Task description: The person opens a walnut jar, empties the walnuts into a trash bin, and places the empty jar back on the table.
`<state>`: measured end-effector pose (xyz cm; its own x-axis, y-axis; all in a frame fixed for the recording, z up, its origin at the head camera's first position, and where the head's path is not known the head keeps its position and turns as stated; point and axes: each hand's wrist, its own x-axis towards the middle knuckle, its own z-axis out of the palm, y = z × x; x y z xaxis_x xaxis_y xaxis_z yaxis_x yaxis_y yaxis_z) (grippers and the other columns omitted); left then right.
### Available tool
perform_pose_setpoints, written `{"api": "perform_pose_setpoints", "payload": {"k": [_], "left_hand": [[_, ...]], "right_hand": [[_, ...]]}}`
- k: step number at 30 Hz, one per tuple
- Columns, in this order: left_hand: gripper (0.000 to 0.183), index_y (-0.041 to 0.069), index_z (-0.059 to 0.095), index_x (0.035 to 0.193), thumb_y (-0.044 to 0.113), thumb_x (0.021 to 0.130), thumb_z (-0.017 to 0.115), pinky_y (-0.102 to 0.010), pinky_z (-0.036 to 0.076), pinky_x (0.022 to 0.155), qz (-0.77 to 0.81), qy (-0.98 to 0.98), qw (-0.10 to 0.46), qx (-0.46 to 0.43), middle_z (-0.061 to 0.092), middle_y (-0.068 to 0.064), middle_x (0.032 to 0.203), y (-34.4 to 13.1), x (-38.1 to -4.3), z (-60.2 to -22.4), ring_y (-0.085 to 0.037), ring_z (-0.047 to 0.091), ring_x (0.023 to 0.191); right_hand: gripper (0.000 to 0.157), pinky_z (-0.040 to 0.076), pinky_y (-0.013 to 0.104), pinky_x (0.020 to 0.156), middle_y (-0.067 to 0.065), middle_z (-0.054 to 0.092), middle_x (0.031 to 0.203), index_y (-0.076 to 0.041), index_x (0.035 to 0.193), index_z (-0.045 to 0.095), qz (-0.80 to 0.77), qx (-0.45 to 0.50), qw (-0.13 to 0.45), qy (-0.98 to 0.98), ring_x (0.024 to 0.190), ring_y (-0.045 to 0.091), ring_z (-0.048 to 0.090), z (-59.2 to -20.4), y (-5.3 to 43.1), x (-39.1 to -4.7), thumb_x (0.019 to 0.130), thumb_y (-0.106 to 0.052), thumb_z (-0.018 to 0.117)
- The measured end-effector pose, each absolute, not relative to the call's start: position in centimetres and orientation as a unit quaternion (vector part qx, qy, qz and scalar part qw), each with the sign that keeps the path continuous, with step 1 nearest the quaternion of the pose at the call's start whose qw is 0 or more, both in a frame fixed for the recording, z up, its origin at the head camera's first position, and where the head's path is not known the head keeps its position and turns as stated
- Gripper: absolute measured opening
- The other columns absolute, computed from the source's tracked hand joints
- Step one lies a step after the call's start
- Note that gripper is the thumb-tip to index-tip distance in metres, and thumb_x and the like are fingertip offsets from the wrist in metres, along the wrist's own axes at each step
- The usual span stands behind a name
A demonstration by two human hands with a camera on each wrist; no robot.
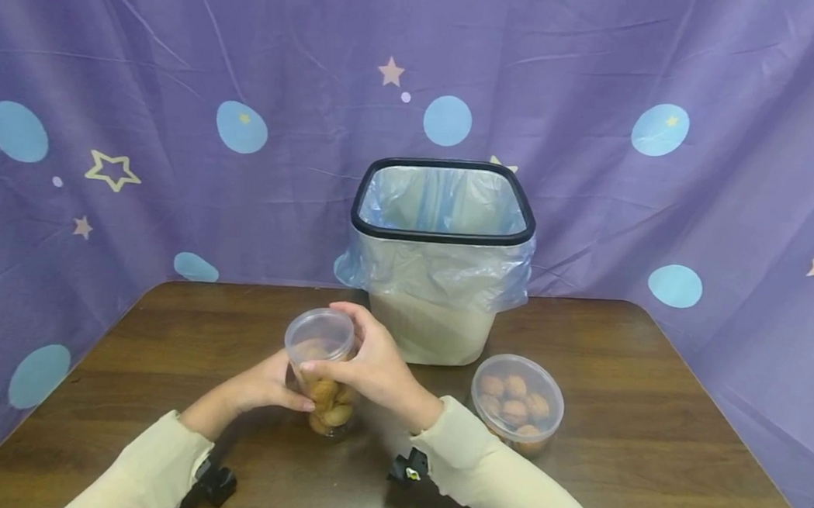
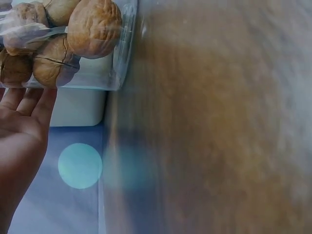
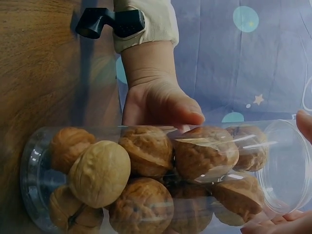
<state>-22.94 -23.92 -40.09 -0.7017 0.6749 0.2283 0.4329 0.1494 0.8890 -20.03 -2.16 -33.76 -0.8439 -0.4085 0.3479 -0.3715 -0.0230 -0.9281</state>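
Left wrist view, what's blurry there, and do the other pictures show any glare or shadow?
Left wrist: the tabletop is smeared, the walnuts much sharper. Right wrist: pale glare streaks the clear jar. Head: a dark shadow lies on the tabletop beside the right sleeve.

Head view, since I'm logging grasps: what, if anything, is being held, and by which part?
A clear plastic cylindrical jar of brown walnuts: the left grip holds its side near mid-height, the right grip its upper end.
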Motion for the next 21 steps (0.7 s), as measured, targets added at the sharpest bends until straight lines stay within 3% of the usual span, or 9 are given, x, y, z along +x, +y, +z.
{"api": "perform_pose_setpoints", "payload": {"k": [10, 16, 21], "left_hand": [[0.072, -0.013, 0.040, 0.128, 0.005, 0.068, 0.077, -0.024, 0.042, 0.095, 0.533, 0.742, 0.115, 0.389, 0.059, 0.010, 0.117, -23.1, -23.1, -39.2, -0.009, 0.056, 0.107], [0.066, -0.015, 0.042, 0.124, 0.005, 0.071, 0.075, -0.030, 0.051, 0.083, 0.550, 0.729, 0.138, 0.384, 0.063, 0.007, 0.108, -22.4, -23.0, -38.8, -0.011, 0.060, 0.096], [0.070, -0.016, 0.040, 0.125, 0.007, 0.071, 0.077, -0.027, 0.048, 0.089, 0.556, 0.727, 0.136, 0.378, 0.063, 0.008, 0.110, -21.8, -22.8, -38.6, -0.010, 0.059, 0.100]], "right_hand": [[0.071, 0.048, 0.025, 0.090, 0.010, 0.058, 0.122, -0.001, 0.131, 0.044, -0.687, -0.280, 0.009, 0.670, 0.103, 0.014, 0.059, -33.4, -1.0, -19.6, 0.070, 0.000, 0.079], [0.070, 0.046, 0.027, 0.095, 0.017, 0.057, 0.122, 0.005, 0.131, 0.042, -0.700, -0.285, -0.006, 0.655, 0.108, 0.017, 0.057, -33.3, -0.1, -19.6, 0.071, 0.004, 0.077], [0.069, 0.044, 0.027, 0.097, 0.017, 0.056, 0.123, 0.004, 0.131, 0.042, -0.710, -0.278, -0.002, 0.647, 0.110, 0.017, 0.056, -33.5, 0.6, -19.5, 0.071, 0.003, 0.076]]}}
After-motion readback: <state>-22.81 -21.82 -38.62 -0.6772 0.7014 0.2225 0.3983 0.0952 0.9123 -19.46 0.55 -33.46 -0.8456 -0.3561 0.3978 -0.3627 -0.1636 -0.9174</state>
